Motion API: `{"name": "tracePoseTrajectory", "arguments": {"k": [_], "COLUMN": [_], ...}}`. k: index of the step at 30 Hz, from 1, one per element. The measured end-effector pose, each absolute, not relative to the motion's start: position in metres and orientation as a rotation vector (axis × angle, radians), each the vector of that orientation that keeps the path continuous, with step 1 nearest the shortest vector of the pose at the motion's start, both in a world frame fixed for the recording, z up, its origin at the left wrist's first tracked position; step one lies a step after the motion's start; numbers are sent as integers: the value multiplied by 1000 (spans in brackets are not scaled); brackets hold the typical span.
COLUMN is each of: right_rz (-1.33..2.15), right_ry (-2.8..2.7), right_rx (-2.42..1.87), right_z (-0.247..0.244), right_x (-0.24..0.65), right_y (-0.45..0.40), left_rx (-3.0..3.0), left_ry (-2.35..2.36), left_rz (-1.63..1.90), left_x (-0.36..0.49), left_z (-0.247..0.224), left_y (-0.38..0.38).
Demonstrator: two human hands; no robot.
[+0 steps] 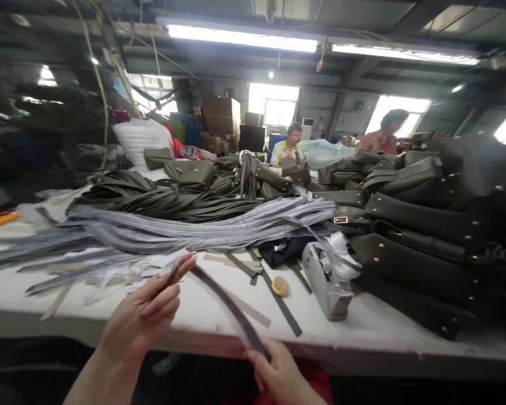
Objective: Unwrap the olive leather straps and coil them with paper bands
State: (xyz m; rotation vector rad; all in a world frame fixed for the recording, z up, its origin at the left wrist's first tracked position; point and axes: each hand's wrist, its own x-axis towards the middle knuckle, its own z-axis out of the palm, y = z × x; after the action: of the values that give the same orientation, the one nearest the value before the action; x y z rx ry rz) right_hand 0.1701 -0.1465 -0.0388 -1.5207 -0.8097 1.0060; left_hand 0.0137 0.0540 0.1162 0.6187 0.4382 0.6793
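A dark strap (227,301) with a pale, shiny edge curves between my two hands above the white table. Its upper end runs to the fingertips of my left hand (152,306), which are pinched together. Lower down, near the table's front edge, my right hand (278,371) grips the other part of the strap between thumb and fingers. Behind my hands lies a long bundle of grey wrapped straps (185,228). A pile of dark olive straps (164,197) sits just beyond it.
Right of my hands stand a grey tape dispenser (326,281) and a small yellow roll (280,286). Loose strips (282,306) lie across the white table (362,332). Dark bags (413,275) are stacked at the right. Two people (287,153) are across the table.
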Motion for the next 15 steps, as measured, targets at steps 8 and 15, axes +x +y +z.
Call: {"name": "tracePoseTrajectory", "arguments": {"k": [8, 15], "right_rz": [737, 679], "right_ry": [-417, -661], "right_rx": [-1638, -1660], "right_z": [-40, -36], "right_x": [228, 218], "right_y": [-185, -189], "left_rx": [1117, 1285], "left_ry": [456, 574], "left_rz": [-81, -429], "left_x": [-58, -96], "left_z": [46, 0], "left_y": [40, 14]}}
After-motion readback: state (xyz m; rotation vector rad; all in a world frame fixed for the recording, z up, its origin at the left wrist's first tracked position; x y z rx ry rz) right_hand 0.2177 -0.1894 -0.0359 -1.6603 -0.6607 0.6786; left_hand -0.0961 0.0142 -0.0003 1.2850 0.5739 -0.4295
